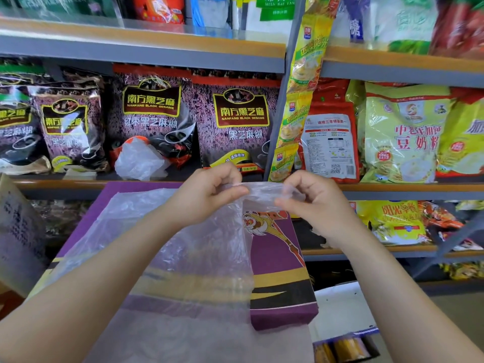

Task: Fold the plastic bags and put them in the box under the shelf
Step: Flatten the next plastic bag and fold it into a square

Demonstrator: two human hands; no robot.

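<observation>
Overhead, left hand and right hand both pinched shut on clear plastic bag over purple box.

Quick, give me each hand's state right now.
Left hand: closed, pinching the top edge of the clear plastic bag.
Right hand: closed, pinching the same bag's top edge.
</observation>
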